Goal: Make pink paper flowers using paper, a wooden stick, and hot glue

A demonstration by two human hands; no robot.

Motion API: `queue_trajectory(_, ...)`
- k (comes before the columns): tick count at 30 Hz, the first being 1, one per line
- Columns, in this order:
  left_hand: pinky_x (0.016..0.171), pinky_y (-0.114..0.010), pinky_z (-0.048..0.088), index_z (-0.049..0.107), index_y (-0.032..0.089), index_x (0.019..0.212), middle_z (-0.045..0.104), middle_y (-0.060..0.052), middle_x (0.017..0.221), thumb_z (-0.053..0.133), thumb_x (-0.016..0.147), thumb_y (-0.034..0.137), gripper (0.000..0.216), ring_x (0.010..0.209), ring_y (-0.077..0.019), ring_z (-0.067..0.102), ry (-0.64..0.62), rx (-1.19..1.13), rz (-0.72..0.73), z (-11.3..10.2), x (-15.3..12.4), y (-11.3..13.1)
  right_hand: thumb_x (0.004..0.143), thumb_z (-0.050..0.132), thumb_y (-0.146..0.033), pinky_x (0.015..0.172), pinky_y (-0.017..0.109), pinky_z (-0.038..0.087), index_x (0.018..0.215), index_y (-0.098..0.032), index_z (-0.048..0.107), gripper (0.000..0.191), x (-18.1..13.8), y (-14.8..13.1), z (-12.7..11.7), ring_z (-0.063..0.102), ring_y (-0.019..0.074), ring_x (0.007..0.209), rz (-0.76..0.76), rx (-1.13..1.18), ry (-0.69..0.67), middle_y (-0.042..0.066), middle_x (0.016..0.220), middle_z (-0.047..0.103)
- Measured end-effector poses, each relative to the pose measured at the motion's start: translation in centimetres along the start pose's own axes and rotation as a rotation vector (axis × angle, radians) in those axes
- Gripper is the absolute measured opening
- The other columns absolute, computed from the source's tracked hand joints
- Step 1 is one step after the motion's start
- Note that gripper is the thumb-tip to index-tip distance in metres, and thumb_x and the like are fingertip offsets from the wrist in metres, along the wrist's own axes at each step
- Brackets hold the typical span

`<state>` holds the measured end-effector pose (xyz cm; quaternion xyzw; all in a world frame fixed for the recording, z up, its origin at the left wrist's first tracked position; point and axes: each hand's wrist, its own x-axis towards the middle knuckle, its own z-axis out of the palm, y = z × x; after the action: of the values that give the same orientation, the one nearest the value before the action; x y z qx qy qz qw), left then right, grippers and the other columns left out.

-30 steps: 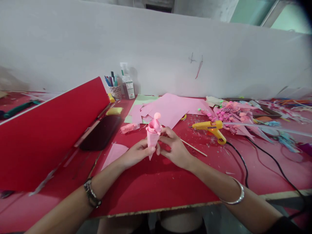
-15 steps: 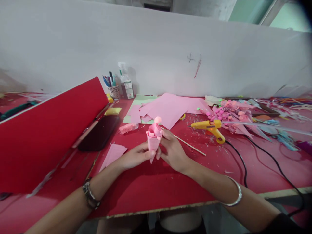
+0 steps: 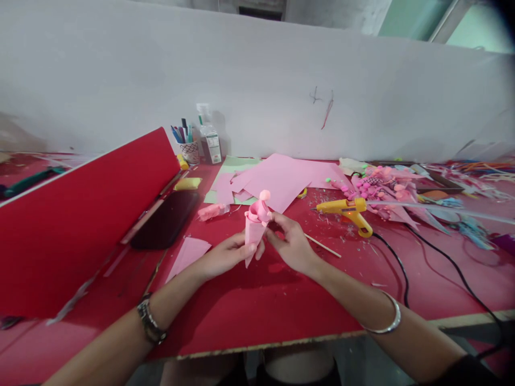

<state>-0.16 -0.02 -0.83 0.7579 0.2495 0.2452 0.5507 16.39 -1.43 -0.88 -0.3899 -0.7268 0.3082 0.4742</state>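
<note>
Pink paper cone (image 3: 253,236), capped with a curled pink collar and a small pink ball (image 3: 264,195), is held point-down just above the red tabletop (image 3: 257,316), at the middle of the view between both hands.

Nearest, a dark wristwatch (image 3: 151,321) sits on the left forearm and a silver bangle (image 3: 388,321) on the right. The left hand (image 3: 225,256) has its fingers closed round the cone's lower body, seemingly to keep it upright and steady. The right hand (image 3: 292,244) pinches thumb and forefinger at the curled collar, the other fingers loosely bent, a light grip that suits thin paper.

Just left of the hands lies a pink paper triangle (image 3: 188,254). Just beyond the right hand lies a thin wooden skewer (image 3: 322,245). Farther right, a yellow glue gun (image 3: 346,209) rests on its stand, nozzle off the surface, probably because it is hot. Its black cable (image 3: 396,262) trails to the near edge.

A tilted red board (image 3: 80,214) walls off the left side. Loose pink paper sheets (image 3: 281,179) lie behind the cone, within easy reach. A heap of pink paper flowers (image 3: 382,187) lies to the right. A patterned cup of pens (image 3: 189,150) stands against the white partition (image 3: 257,80).
</note>
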Motion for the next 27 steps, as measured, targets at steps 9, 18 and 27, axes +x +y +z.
queue_trajectory(9, 0.053, -0.022, 0.028, 0.046, 0.015, 0.063, 0.039, 0.004, 0.055, 0.031, 0.079, 0.058, 0.049, 0.052, -0.0091, 0.037, -0.004, 0.004, 0.005, -0.1, 0.1, 0.0, 0.083, 0.040, -0.031, 0.055, 0.023, 0.038, 0.072, -0.019, 0.041, 0.016, 0.7, 0.0, -0.2, 0.045, 0.0075, 0.053, 0.198, 0.434, 0.075, -0.004, 0.058, 0.050)
queue_trajectory(18, 0.053, -0.022, 0.028, 0.046, 0.015, 0.063, 0.038, 0.004, 0.057, 0.031, 0.079, 0.058, 0.049, 0.052, -0.0087, 0.037, 0.012, 0.019, 0.009, -0.2, 0.1, -0.2, 0.075, 0.053, -0.022, 0.062, 0.023, 0.042, 0.083, -0.018, 0.049, 0.010, 0.8, 1.0, -0.9, 0.053, 0.0064, 0.058, 0.291, 0.609, 0.121, -0.003, 0.067, 0.059)
queue_trajectory(27, 0.052, -0.022, 0.029, 0.046, 0.015, 0.062, 0.039, 0.004, 0.055, 0.032, 0.078, 0.059, 0.049, 0.051, -0.0084, 0.037, 0.024, 0.055, -0.002, -0.1, 0.1, 0.1, 0.077, 0.051, -0.026, 0.048, 0.020, 0.039, 0.080, -0.017, 0.061, 0.013, 0.9, 0.7, -1.2, 0.048, 0.0059, 0.046, 0.296, 0.555, 0.066, -0.004, 0.054, 0.056)
